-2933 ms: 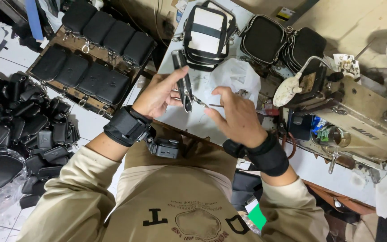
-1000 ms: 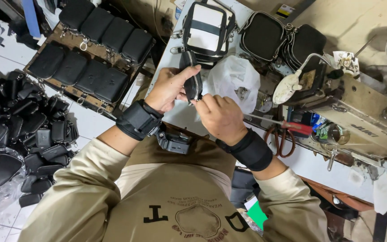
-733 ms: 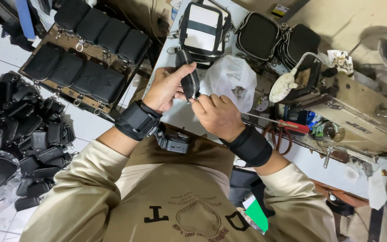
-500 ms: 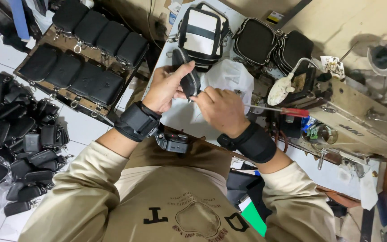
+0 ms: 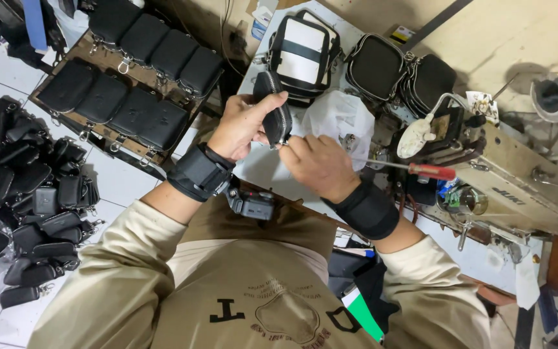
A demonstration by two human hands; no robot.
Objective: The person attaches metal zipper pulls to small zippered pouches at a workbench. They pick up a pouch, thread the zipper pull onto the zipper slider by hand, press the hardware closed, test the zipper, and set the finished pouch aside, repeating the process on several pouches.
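Observation:
My left hand [image 5: 243,126] holds a small black zipped pouch [image 5: 270,106] upright above the white worktable [image 5: 263,171]. My right hand [image 5: 318,165] pinches the zipper at the pouch's lower right edge, fingers closed on it. Both wrists wear black wrist bands. A white plastic bag [image 5: 342,116] lies on the table just behind my right hand.
A black-and-white bag [image 5: 301,55] and black pouches [image 5: 402,71] sit at the table's far side. A sewing machine [image 5: 518,181] and a red-handled screwdriver [image 5: 414,169] are to the right. A wooden board with black pouches [image 5: 130,77] and a floor pile [image 5: 20,187] lie left.
My hands went from spread over the table to both gripping the black pouch, which I have lifted and turned upright. The view has shifted slightly.

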